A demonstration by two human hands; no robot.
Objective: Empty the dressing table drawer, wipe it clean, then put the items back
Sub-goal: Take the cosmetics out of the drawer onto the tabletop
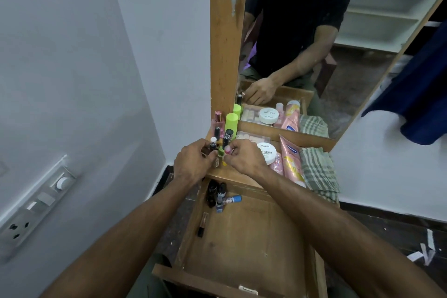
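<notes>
The wooden drawer [254,244] is pulled out below me. Several small dark bottles [214,195], a blue-capped tube [232,200] and a slim lip gloss [202,224] lie in its far left corner. Both hands are over the left end of the dressing table top [238,178]. My left hand [193,163] grips a small dark bottle [212,145]. My right hand [244,158] pinches a small pink-capped bottle [227,151]. Around them stand a green bottle [231,124], a pink perfume [218,121] and several small dark bottles [227,136].
On the table top to the right lie a clear box [252,137], a white zudio jar [267,152], a pink lotion tube [291,162] and a folded checked cloth [319,172]. A mirror [314,43] stands behind. A switch panel [36,208] is on the left wall.
</notes>
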